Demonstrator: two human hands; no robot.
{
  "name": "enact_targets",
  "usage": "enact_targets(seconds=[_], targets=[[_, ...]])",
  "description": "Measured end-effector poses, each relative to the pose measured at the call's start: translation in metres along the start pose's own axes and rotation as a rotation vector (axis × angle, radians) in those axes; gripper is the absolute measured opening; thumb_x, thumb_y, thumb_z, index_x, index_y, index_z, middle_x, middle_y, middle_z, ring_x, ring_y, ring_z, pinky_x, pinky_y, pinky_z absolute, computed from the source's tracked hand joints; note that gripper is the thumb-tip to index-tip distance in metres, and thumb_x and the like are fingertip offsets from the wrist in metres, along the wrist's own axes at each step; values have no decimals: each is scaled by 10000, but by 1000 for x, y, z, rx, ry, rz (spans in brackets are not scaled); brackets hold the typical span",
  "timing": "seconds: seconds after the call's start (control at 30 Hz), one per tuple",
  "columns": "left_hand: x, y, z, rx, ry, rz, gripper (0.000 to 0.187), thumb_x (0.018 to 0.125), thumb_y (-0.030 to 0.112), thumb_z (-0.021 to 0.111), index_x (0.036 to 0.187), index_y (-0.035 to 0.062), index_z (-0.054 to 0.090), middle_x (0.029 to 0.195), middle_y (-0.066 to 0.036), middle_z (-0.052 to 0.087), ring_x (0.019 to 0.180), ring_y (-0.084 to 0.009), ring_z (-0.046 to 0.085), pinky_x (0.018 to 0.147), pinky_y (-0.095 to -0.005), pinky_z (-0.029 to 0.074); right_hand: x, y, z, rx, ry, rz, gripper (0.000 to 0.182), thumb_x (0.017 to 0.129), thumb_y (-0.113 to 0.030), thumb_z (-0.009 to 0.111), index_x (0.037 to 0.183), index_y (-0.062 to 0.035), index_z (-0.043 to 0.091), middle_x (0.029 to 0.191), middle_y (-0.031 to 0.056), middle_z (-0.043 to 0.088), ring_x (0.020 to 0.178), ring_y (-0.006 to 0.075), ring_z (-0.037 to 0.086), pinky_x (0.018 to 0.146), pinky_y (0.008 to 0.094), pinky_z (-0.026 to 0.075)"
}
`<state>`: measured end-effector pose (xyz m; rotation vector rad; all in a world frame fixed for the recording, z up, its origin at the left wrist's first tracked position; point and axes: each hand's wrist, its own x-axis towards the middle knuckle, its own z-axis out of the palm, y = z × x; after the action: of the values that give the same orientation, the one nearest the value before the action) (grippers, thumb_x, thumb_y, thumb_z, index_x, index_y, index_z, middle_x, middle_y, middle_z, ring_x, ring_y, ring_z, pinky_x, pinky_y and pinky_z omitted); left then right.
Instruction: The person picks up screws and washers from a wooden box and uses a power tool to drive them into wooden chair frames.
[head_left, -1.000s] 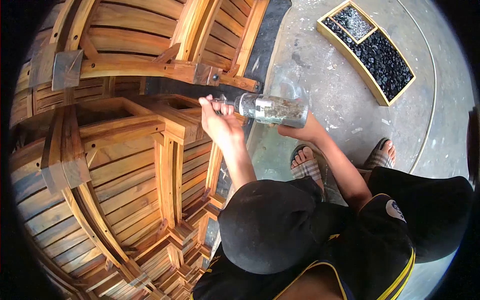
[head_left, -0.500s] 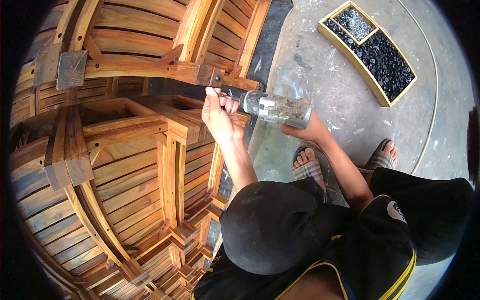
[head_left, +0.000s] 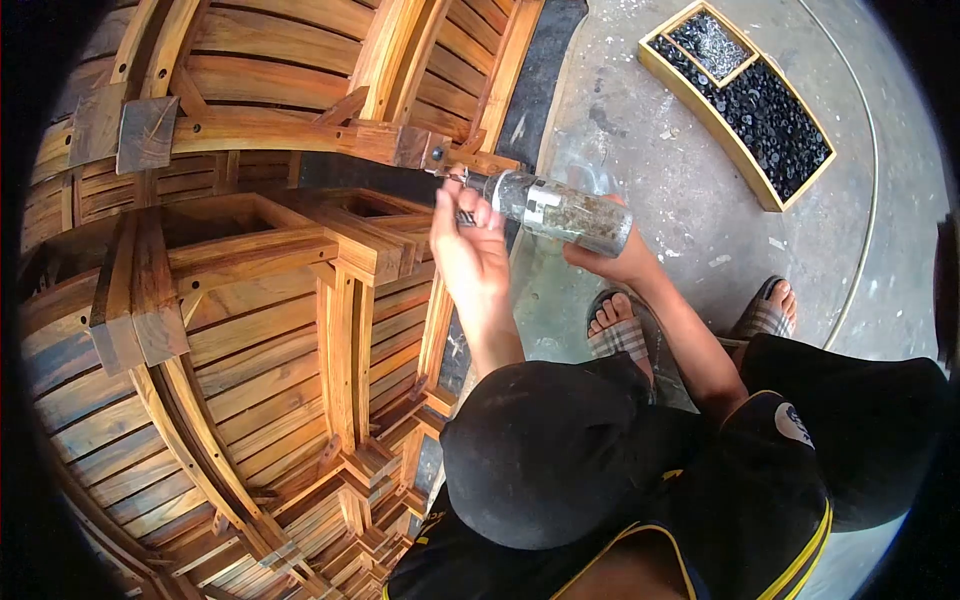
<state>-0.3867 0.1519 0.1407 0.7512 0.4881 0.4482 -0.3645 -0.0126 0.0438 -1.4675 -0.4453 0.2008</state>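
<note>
My right hand (head_left: pixel 622 258) is closed around the rear of a scuffed grey, cylindrical power driver (head_left: pixel 575 212), whose grip is hidden behind the body. The driver lies nearly level, its narrow nose pointing left at a wooden beam end (head_left: pixel 412 148). A dark round fastener head (head_left: pixel 437 154) shows in that beam end. Beside the nose, my left hand (head_left: pixel 472 250) has its fingers curled with the thumb and forefinger raised close to the tip. Something small and dark shows among these fingers, too small to name.
Stacked slatted wooden furniture frames (head_left: pixel 250 270) fill the left side. On the concrete floor, a wooden box (head_left: pixel 705 125) holds many black round pieces and, in a corner compartment, small silvery pieces. A pale hose (head_left: pixel 868 190) runs along the right. Sandalled feet (head_left: pixel 617 325) stand below the driver.
My left hand has moved a little right and its fingers are now up by the driver's tip. The driver has shifted slightly right and down.
</note>
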Motion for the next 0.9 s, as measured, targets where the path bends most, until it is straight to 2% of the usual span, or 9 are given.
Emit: enact_targets(seconds=[0.13,0.17,0.3,0.47,0.57,0.67,0.8,0.83,0.9], targets=[[-14,-20,-41,-170,66,-262,341,914,56,503,1227,-70,454,915,-86,533,828,-164,513,763,-293,443,5,-1,-6,49,-114,77,490,612,-128,807,1040,-37,585,920,42,630,880,165,591,905,315,401],[-21,-25,-50,-141,56,-249,388,895,24,494,1255,-105,428,1025,-143,556,927,-207,542,862,-312,455,5,-3,-7,43,-126,69,480,613,-128,806,1029,-37,585,907,31,632,868,162,593,895,316,406],[-38,-36,-78,85,71,-296,329,925,46,503,1222,-94,484,1114,-157,566,995,-212,552,950,-313,435,6,-7,-8,84,-20,74,402,619,-113,789,970,-39,607,847,28,638,798,154,595,824,308,435],[-63,-41,-86,195,163,-331,270,965,159,523,1135,-48,551,1034,-107,603,920,-166,578,879,-259,469,11,-21,-12,227,-62,205,254,639,-99,753,855,-40,632,784,41,640,716,137,575,719,294,454],[-75,-49,-97,194,147,-413,231,977,239,506,975,17,567,854,-39,597,719,-131,560,639,-220,459,11,-22,-13,234,-57,159,242,649,-107,744,854,-40,633,772,37,637,709,132,568,709,297,455],[-85,-62,-118,134,60,-487,267,975,277,506,962,16,563,830,-51,580,680,-141,530,599,-228,423,10,-13,-12,216,-32,104,235,650,-108,734,852,-39,636,768,40,636,702,136,566,701,299,455],[-98,-78,-121,217,206,-621,217,962,166,515,1068,-14,575,872,-77,594,724,-134,546,614,-240,429,12,-22,-16,202,-83,174,242,647,-103,725,865,-41,641,788,42,640,711,140,569,715,301,455],[-100,-79,-126,198,119,-677,242,920,81,560,1136,-29,556,901,-85,597,792,-148,579,683,-253,473,12,-22,-15,232,-64,173,243,646,-99,722,866,-39,641,784,41,640,712,141,568,719,301,454],[-108,-81,-131,238,43,-688,267,909,57,572,1161,-26,541,938,-83,595,827,-159,587,735,-262,485,12,-20,-15,264,-48,172,243,644,-96,719,867,-36,641,779,41,640,713,141,567,722,301,453]])
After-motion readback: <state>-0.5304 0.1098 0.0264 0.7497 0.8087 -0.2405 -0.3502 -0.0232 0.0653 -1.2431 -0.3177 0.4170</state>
